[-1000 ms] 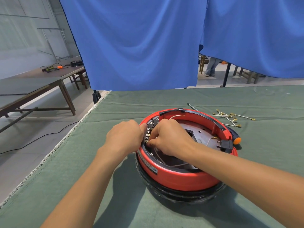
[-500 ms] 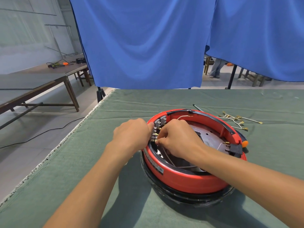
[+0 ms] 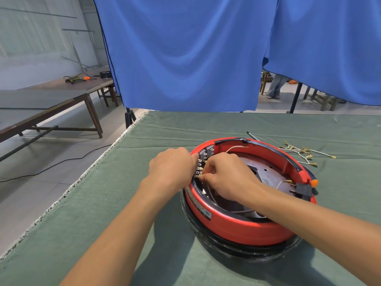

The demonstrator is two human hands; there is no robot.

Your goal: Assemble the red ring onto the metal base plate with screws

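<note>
The red ring (image 3: 243,228) sits on a black round base on the green cloth, with the metal base plate (image 3: 270,172) visible inside it. My left hand (image 3: 171,170) grips the ring's left rim from outside, thumb at the top edge. My right hand (image 3: 228,178) reaches inside the ring with its fingertips pinched on a small connector at the row of brass terminals (image 3: 199,168) on the inner wall. The fingers hide the pinched piece. A white wire (image 3: 235,148) arcs behind the right hand.
A black switch block (image 3: 302,190) is mounted on the ring's right side. A screwdriver with an orange handle (image 3: 314,182) lies behind the ring. Loose wires with brass terminals (image 3: 303,153) lie on the cloth at the back right. The table's left edge (image 3: 86,176) is near.
Both hands keep the same hold at the ring's left side. Only the head camera has shifted, so the ring appears further right in view.
</note>
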